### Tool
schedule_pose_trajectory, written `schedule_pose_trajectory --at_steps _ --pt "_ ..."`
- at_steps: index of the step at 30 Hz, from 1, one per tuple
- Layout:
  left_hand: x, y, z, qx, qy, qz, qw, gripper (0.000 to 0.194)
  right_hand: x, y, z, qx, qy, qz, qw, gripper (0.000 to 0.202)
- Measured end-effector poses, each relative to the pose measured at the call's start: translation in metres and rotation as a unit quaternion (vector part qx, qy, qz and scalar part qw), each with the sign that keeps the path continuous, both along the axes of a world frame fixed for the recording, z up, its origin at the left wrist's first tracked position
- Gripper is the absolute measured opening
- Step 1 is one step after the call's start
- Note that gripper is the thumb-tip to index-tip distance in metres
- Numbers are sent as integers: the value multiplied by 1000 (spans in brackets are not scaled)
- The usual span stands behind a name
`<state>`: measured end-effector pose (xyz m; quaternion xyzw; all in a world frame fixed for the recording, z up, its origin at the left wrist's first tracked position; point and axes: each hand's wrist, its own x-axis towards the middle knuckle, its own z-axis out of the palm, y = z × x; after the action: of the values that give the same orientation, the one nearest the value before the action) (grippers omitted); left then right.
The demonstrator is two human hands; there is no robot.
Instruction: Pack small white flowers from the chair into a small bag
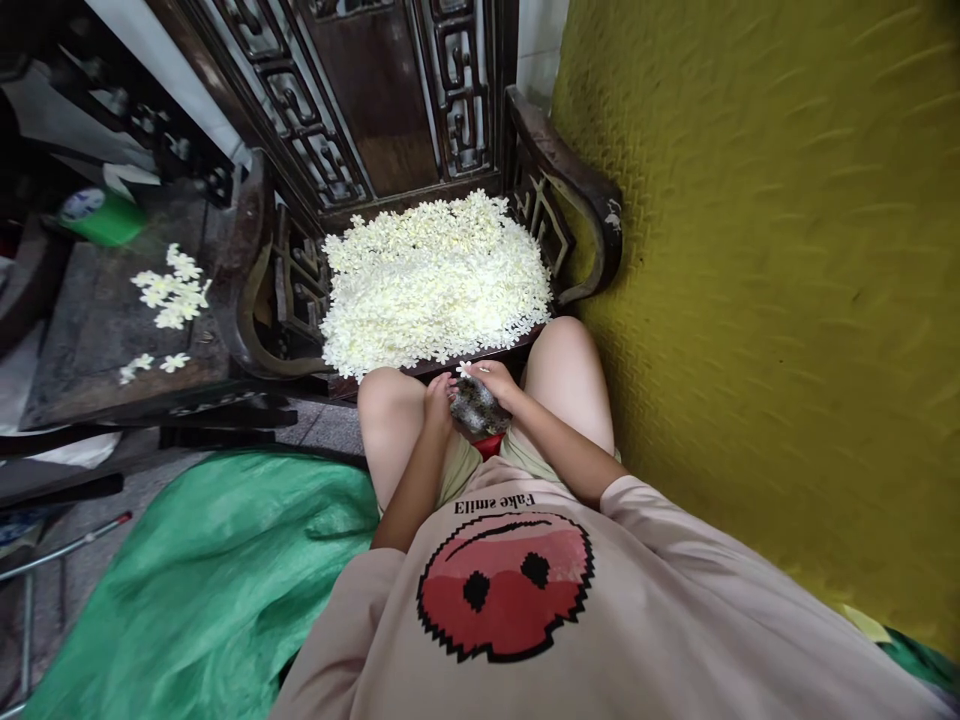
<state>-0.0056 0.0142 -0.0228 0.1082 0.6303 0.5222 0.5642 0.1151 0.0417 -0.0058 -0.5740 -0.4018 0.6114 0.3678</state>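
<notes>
Between my knees, my right hand [495, 384] pinches a small white flower [464, 369] at its fingertips. My left hand [439, 402] is close beside it on the left, fingers curled together; whatever they hold is too small to make out. Just beyond both hands, a thick heap of white flowers [439, 285] covers the seat of a dark carved wooden chair [592, 200]. Below my hands shows a dark grey speckled patch [480, 408], whose kind I cannot tell.
To the left, a dark wooden table [82, 330] bears a few loose white flowers [172, 290] and a green round container [105, 217]. Green cloth-like sheeting [202, 580] spreads at my left side. A yellow textured surface [765, 280] rises close on my right.
</notes>
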Motion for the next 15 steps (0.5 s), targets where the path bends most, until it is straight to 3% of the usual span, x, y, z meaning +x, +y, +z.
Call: schedule_pose_trajectory --at_steps 3,6,10,12,15 --pt "1 -1 -1 -21 9 -20 1000 28 -8 36 16 23 14 -19 999 28" --pt "3 -5 0 -37 12 -48 998 26 -14 93 45 110 16 -56 992 36" --pt "4 -10 4 -33 20 -71 997 26 -10 154 73 185 -53 -65 979 54" --pt "4 -11 5 -31 25 -74 996 27 -1 159 71 176 -72 -59 980 57" --pt "5 -11 7 -28 33 -81 996 28 21 134 55 123 -57 -48 990 55"
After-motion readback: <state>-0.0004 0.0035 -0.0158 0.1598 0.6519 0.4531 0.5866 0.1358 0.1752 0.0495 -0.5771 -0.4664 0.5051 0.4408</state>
